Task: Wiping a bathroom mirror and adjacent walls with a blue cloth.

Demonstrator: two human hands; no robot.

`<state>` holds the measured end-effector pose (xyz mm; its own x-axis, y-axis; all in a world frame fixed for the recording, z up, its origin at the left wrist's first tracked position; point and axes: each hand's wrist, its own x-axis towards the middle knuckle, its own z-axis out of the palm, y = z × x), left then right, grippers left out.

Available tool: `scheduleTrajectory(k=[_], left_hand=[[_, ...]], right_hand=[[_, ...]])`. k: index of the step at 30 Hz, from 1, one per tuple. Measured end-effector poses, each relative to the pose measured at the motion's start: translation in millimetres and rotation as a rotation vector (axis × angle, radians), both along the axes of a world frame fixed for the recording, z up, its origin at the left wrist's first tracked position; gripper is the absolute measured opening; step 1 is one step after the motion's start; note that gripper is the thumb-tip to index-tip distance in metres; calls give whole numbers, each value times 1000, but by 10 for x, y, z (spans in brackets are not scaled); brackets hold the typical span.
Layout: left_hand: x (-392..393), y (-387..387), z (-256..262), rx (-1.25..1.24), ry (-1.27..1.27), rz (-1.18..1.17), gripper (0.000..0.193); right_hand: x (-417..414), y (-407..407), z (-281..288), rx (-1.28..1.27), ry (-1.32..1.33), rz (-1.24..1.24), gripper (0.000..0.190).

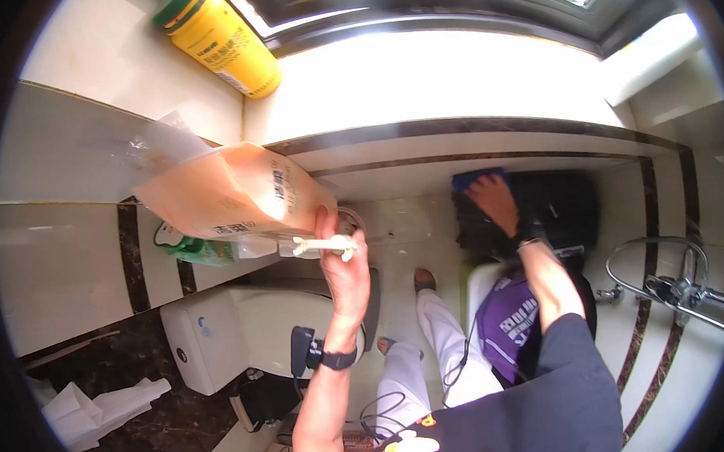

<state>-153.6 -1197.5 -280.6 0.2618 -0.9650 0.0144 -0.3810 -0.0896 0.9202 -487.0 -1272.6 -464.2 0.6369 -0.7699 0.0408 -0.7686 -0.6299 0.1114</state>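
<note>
My left hand grips a cream-coloured plastic piece between fingers and thumb; the piece has a thin stem and a rounded end. Its fingertips also touch the near end of an orange, partly see-through package that bears printed writing. Whether they grip the package too is hard to tell. My right hand lies spread on a blue cloth or pad. That pad rests at the upper left corner of a black suitcase-like case, which stands by the wall under the window sill.
A yellow bottle with a green cap stands on the ledge. Left of my legs is a toilet; to the right, a purple bag and a chrome shower mixer. A green plastic packet lies below the orange package. Cables loop near my legs.
</note>
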Motion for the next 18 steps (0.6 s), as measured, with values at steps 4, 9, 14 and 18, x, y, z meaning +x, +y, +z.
scheduleTrajectory(k=[4,9,14,18], left_hand=[[-155,-299,-111,-36,-47,76,42],[-275,-627,-15,-18,83,78,29],[-186,-768,-203,-43,76,77,33],[-448,-878,-449,136,107,39,38]], right_hand=[[-601,33,1455,-407,-62,10,26],[-1383,-104,1710,-665,-656,-533,39],[-362,-433,852,-880,-1436,-1378,50],[548,-451,29,-627,-1456,-1690,52]])
